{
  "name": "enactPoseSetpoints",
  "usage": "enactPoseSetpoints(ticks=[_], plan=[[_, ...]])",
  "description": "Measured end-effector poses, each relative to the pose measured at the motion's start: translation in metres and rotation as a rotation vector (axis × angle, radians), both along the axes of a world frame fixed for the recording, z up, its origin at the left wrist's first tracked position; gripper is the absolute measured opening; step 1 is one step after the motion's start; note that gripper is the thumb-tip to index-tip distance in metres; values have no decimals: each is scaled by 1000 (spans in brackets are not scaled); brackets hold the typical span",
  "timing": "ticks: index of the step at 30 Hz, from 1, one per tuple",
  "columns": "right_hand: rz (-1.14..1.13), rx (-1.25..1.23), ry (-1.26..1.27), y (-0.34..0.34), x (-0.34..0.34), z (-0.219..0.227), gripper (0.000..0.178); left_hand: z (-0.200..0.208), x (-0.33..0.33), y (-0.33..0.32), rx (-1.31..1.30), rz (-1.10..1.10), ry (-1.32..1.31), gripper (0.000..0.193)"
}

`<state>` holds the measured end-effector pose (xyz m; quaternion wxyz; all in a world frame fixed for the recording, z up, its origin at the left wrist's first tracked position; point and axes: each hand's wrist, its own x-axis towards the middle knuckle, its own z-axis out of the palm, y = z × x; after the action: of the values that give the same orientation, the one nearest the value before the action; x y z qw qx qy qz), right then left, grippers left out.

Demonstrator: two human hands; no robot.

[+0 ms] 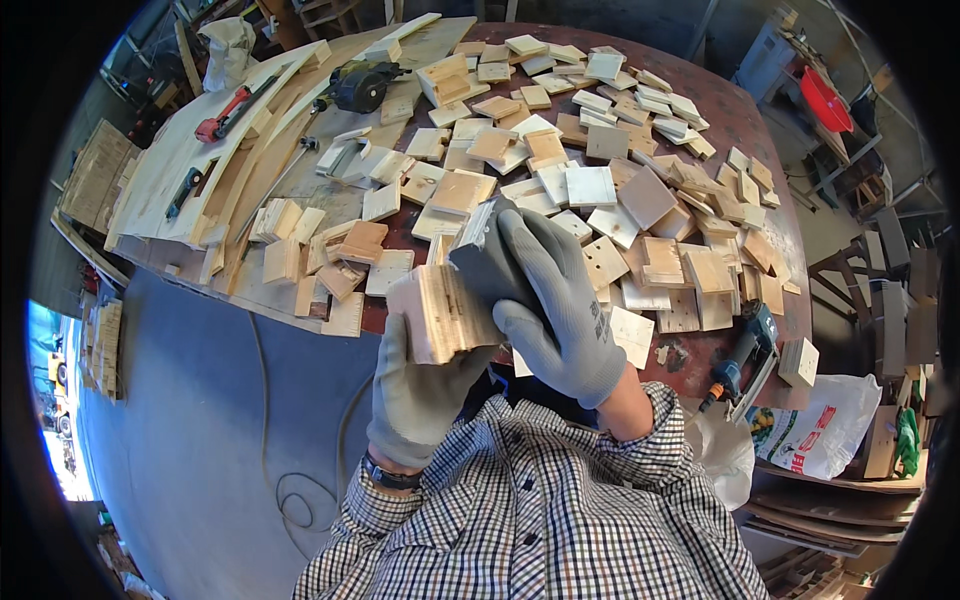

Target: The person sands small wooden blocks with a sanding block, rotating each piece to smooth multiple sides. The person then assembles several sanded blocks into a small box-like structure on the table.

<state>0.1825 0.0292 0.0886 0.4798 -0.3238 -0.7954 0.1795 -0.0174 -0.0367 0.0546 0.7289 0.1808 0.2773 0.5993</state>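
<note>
My left hand, in a grey glove, grips a layered wooden block from below and the side. In my gloved right hand is a dark grey block that looks like a sanding block, its fingers wrapped over the back. The grey block sits against the upper right side of the wooden one, and its contact face is hidden. Both are raised in front of my chest, over the near table edge. Many small wooden pieces lie in a loose heap beyond my hands on the dark red tabletop.
A blue nail gun lies at the table's right edge, beside a wooden block. Farther left are a red-handled tool, a black round-bodied tool and long boards. A hose trails across the floor.
</note>
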Motion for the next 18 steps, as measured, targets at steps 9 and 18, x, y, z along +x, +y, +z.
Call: enactPoseSetpoints(ticks=[9,18], plan=[[86,13,-1,-25,0,-20,76,0,-21,13,-104,-46,-222,62],[-107,-193,113,7,29,-5,69,4,-20,3,-136,-163,-485,62]])
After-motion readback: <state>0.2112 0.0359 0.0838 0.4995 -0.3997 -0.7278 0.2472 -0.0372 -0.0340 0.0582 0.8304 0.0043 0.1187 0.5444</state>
